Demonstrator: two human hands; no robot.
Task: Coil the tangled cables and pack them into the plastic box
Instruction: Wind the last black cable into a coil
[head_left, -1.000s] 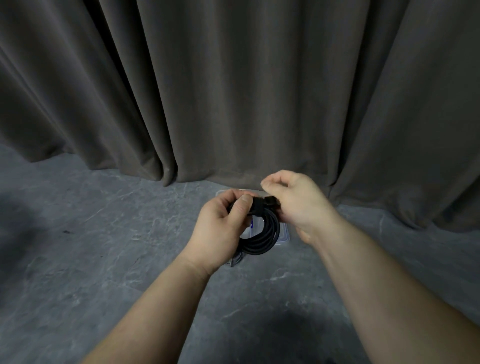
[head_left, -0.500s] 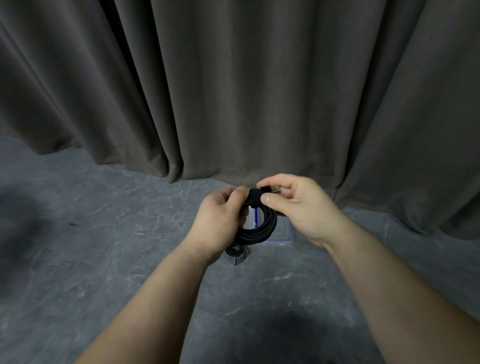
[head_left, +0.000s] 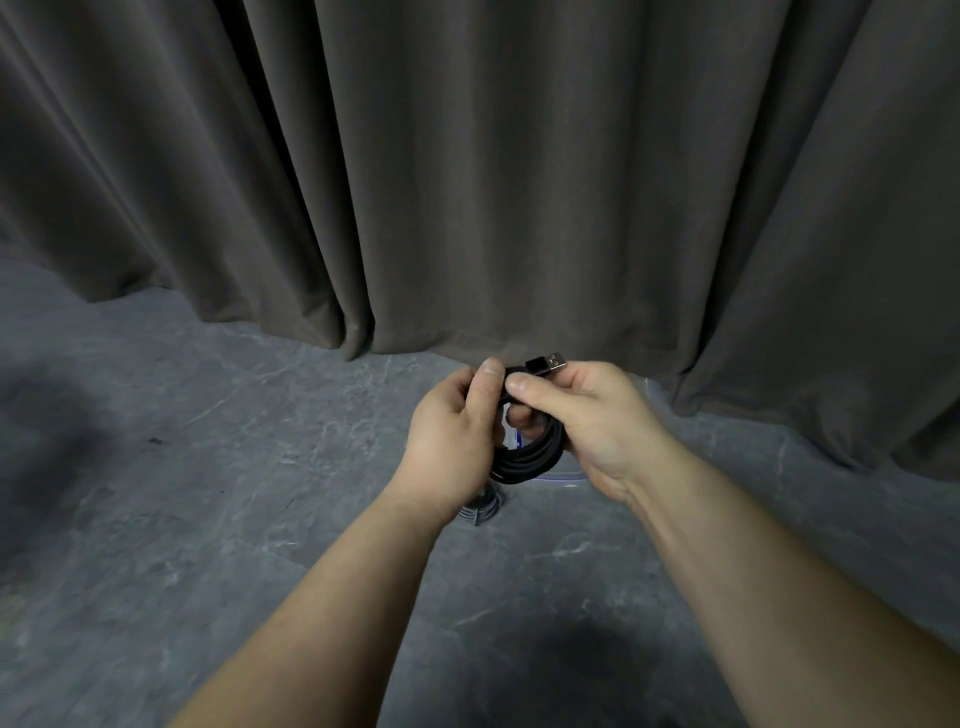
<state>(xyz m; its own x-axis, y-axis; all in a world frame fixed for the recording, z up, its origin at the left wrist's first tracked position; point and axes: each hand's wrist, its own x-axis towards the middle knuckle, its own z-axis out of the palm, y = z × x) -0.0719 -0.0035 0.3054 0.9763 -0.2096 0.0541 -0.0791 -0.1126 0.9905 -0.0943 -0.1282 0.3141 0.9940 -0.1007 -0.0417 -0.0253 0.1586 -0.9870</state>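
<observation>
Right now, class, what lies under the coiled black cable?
Under the black cable, a clear plastic box rim and a grey coil show on the floor. The hands hide the box's contents.

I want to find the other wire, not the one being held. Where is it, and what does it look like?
Start at the dark curtain, then drop to the grey floor. Under the left hand lies a small striped grey cable. It rests alone, unlike the black cable coil held by both hands.

An indoor room of unclear kind: a grey marbled floor (head_left: 208, 519) meets heavy dark curtains (head_left: 467, 182) hung across the back.
</observation>
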